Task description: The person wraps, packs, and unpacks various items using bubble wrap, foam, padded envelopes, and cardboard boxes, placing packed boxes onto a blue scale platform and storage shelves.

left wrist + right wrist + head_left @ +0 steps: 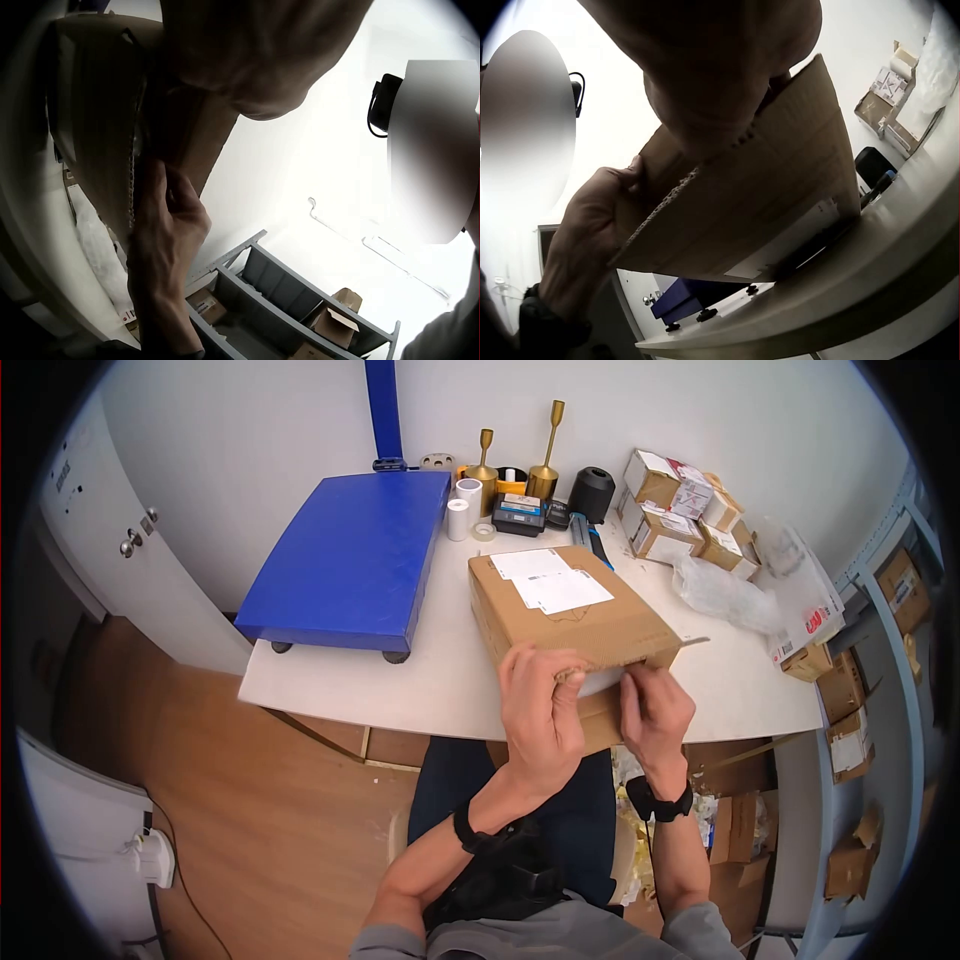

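Your left hand (540, 705) grips the near top edge of the cardboard box (570, 615), fingers curled over the torn edge of the flap, thumb side toward you. Your right hand (655, 710) pinches the same edge just beside it — fingertips bent in at the opened seam, where a pale strip of the inside shows between your 2 hands. In the right wrist view the left hand's thumb lies against the box's side while the fingers wrap the ragged cardboard edge.

The box sits on the white table (420, 680) at its near edge, overhanging slightly toward your lap, with 2 white labels (550, 580) stuck on its top face.

Further out, a blue platform scale (350, 555) stands to the left of the box. Behind the box, along the wall, are 2 brass candlestick-like stands (545, 455), rolls of white tape (463, 505) and a black cylinder (592, 492). To the right lie a heap of small cartons (680, 510) and a clear plastic bag (720, 592). Grey shelving (880, 620) with more cartons stands at the far right.
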A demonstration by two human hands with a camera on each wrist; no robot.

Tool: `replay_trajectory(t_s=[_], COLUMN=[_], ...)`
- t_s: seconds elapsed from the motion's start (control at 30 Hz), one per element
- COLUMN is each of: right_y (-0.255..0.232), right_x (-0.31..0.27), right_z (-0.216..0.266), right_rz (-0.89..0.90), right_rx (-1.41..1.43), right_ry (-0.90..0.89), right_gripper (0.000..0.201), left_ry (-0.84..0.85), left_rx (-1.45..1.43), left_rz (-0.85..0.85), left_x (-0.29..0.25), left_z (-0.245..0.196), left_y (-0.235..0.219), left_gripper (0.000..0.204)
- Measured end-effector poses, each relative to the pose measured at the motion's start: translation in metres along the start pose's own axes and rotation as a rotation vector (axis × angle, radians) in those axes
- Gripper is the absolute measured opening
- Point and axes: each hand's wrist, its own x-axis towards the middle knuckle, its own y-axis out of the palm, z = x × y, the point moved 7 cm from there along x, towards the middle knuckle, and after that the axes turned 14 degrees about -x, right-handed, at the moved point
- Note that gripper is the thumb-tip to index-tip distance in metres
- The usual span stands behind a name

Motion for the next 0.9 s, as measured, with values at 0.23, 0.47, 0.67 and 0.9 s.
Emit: replay_trajectory(t_s=[0.23,0.47,0.67,0.9], right_y=[-0.055,-0.057,-0.037,0.006], right_x=[0.056,0.042,0.048,0.061], right_z=[-0.022,0.023,0.005,-0.042], right_rz=[0.179,-0.011,-0.004,0.113], right_rx=[0.469,0.619,0.375,0.616], right_ry=[0.067,-0.302,-0.266,0.031], right_gripper=[0.058,0.105,0.073,0.066], left_ry=[-0.562,-1.105,-1.152,-0.467], left_rx=[-0.306,-0.385,-0.609,-0.725], left_rz=[0.076,0.307,0.388,0.549], left_x=[0.095,0.144,0.159,0.125], left_z=[0.018,0.029,0.040,0.066], left_y=[-0.038,-0.033,-0.018,-0.031], left_gripper=[0.021,0.030,0.032,0.068])
